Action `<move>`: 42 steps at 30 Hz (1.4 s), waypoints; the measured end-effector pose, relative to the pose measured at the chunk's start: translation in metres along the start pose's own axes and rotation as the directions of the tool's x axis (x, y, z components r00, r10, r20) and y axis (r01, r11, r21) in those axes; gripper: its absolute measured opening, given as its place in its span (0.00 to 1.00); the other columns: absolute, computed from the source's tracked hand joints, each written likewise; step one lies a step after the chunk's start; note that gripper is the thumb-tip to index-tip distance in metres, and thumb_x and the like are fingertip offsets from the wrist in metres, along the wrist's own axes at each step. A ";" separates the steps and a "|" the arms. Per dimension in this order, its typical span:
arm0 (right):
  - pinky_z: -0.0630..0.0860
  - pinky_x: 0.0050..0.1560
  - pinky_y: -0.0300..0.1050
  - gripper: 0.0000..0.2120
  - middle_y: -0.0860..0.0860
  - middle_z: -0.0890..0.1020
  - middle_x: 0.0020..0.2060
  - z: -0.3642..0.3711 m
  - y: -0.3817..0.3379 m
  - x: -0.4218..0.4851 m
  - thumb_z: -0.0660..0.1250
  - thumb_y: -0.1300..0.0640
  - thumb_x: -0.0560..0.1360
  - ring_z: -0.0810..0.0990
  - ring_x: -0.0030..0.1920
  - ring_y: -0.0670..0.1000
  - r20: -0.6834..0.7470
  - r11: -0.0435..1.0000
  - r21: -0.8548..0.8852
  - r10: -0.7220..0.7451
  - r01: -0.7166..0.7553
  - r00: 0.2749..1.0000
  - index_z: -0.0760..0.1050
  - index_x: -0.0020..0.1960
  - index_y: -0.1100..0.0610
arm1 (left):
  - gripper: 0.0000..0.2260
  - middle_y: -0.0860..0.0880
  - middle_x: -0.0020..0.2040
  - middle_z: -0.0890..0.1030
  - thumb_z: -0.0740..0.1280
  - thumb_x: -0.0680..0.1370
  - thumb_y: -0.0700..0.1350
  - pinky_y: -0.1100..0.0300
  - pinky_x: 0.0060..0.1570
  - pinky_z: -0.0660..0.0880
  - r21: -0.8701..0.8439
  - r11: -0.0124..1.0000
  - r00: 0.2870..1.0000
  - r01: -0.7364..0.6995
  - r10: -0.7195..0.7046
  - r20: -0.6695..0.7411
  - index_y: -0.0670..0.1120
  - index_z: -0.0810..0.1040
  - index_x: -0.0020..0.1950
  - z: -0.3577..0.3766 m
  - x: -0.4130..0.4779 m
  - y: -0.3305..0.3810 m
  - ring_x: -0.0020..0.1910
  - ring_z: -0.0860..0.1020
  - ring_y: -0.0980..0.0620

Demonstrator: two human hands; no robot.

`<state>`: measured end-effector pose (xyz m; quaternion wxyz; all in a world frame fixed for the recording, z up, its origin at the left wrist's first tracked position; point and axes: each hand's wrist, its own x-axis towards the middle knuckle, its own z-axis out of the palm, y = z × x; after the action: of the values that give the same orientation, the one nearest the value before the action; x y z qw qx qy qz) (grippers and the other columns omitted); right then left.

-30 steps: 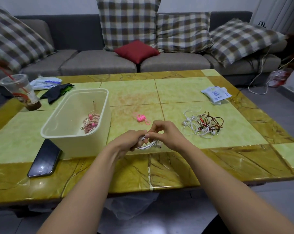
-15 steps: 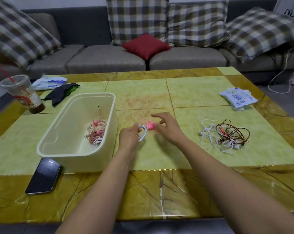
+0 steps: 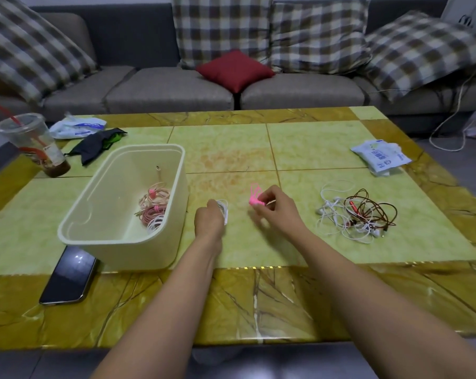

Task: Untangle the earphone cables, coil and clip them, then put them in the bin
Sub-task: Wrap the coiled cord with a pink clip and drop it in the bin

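My left hand grips a coiled white earphone cable just above the table, right of the cream bin. My right hand pinches a pink clip a short way to the right of the coil. Inside the bin lie coiled pink and white earphones with pink clips on them. A tangled pile of white and red-brown earphone cables lies on the table to the right of my right hand.
A black phone lies by the bin's near corner. A plastic cup with a straw, a dark cloth and a white packet sit at the far left. Another white packet lies far right. A sofa stands behind the table.
Both hands moved away from me toward the table's middle and came apart. The left kept the white coil; the right reached the pink clip and picked it up.
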<state>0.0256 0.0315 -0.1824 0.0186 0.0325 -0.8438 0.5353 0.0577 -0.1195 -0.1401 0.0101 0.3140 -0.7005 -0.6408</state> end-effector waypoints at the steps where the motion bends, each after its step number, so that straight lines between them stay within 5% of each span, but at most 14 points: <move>1: 0.76 0.41 0.42 0.09 0.52 0.82 0.43 -0.004 -0.001 -0.005 0.72 0.55 0.75 0.84 0.42 0.54 0.036 0.997 0.071 0.007 -0.010 0.999 0.73 0.46 0.56 | 0.14 0.47 0.33 0.65 0.54 0.82 0.41 0.57 0.29 0.56 -0.002 1.000 1.000 0.002 -0.002 0.008 0.36 0.76 0.47 0.000 -0.006 0.002 0.30 0.61 0.50; 3: 0.77 0.42 0.45 0.10 0.57 0.84 0.40 -0.009 -0.002 -0.015 0.73 0.57 0.75 0.86 0.39 0.55 0.136 0.987 0.163 -0.024 0.002 0.990 0.72 0.46 0.60 | 0.14 0.47 0.31 0.63 0.56 0.80 0.38 0.58 0.28 0.55 -0.019 1.000 1.000 0.000 0.001 0.024 0.42 0.68 0.34 0.002 -0.015 0.002 0.29 0.59 0.50; 5: 0.77 0.44 0.48 0.10 0.60 0.84 0.39 -0.014 -0.002 -0.024 0.74 0.58 0.74 0.85 0.38 0.57 0.167 0.979 0.202 -0.062 0.028 0.984 0.73 0.47 0.59 | 0.15 0.47 0.32 0.67 0.60 0.78 0.37 0.58 0.29 0.58 -0.052 0.999 0.999 0.010 -0.008 0.046 0.44 0.68 0.31 0.005 -0.019 0.000 0.30 0.62 0.50; 11: 0.81 0.47 0.57 0.06 0.53 0.83 0.46 -0.021 0.001 -0.038 0.74 0.57 0.72 0.82 0.43 0.61 0.088 0.974 0.204 -0.120 0.100 0.989 0.81 0.49 0.50 | 0.10 0.49 0.33 0.72 0.67 0.77 0.47 0.60 0.31 0.62 -0.062 0.998 0.982 0.029 -0.017 0.189 0.41 0.79 0.40 0.012 -0.044 0.000 0.31 0.67 0.52; 15: 0.81 0.43 0.50 0.04 0.53 0.83 0.44 -0.021 0.004 -0.047 0.74 0.60 0.73 0.82 0.40 0.58 0.000 0.974 0.206 -0.092 0.090 0.996 0.81 0.46 0.54 | 0.11 0.50 0.35 0.72 0.73 0.75 0.48 0.68 0.25 0.68 -0.026 1.000 0.961 0.011 -0.003 0.276 0.41 0.82 0.49 0.017 -0.049 -0.005 0.33 0.70 0.55; 22: 0.80 0.44 0.46 0.09 0.54 0.83 0.42 -0.023 0.008 -0.053 0.77 0.64 0.69 0.80 0.40 0.50 0.044 0.969 0.239 -0.071 0.058 0.997 0.80 0.47 0.60 | 0.07 0.48 0.34 0.77 0.73 0.75 0.40 0.71 0.23 0.68 -0.057 0.996 0.949 -0.067 0.081 0.306 0.36 0.81 0.46 0.019 -0.043 -0.021 0.22 0.74 0.63; 24: 0.81 0.43 0.53 0.08 0.54 0.83 0.37 -0.025 0.007 -0.052 0.77 0.64 0.69 0.81 0.37 0.51 0.051 0.957 0.287 -0.059 0.042 0.997 0.81 0.46 0.61 | 0.08 0.47 0.35 0.78 0.72 0.75 0.42 0.73 0.25 0.68 -0.029 0.995 0.938 -0.094 0.098 0.331 0.37 0.82 0.46 0.017 -0.042 -0.022 0.24 0.75 0.61; 28: 0.80 0.43 0.46 0.08 0.63 0.84 0.39 -0.032 0.001 -0.056 0.76 0.63 0.71 0.82 0.36 0.55 0.076 0.930 0.368 -0.033 0.003 0.997 0.80 0.48 0.64 | 0.11 0.47 0.37 0.78 0.72 0.76 0.47 0.75 0.25 0.66 -0.006 0.996 0.925 -0.094 0.089 0.369 0.38 0.82 0.48 0.014 -0.038 -0.021 0.30 0.73 0.58; 35: 0.78 0.37 0.47 0.06 0.58 0.84 0.40 -0.030 -0.005 -0.057 0.73 0.66 0.73 0.82 0.33 0.47 0.099 0.940 0.342 -0.022 -0.013 0.995 0.81 0.50 0.63 | 0.11 0.46 0.37 0.78 0.72 0.76 0.46 0.74 0.24 0.65 0.025 0.995 0.920 -0.101 0.083 0.384 0.37 0.83 0.45 0.013 -0.039 -0.023 0.27 0.73 0.59; 42: 0.74 0.31 0.44 0.06 0.58 0.84 0.35 -0.030 -0.008 -0.055 0.69 0.68 0.70 0.83 0.37 0.57 -0.018 0.945 0.325 0.051 -0.043 0.999 0.81 0.43 0.60 | 0.15 0.44 0.38 0.76 0.72 0.76 0.47 0.68 0.28 0.65 0.015 0.990 0.911 -0.142 0.124 0.394 0.33 0.83 0.49 0.018 -0.041 -0.022 0.33 0.69 0.53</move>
<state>0.0805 0.0570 -0.1662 0.0111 0.0081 -0.7444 0.6676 0.0925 -0.0851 -0.1477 -0.0936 0.1310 -0.7216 -0.6733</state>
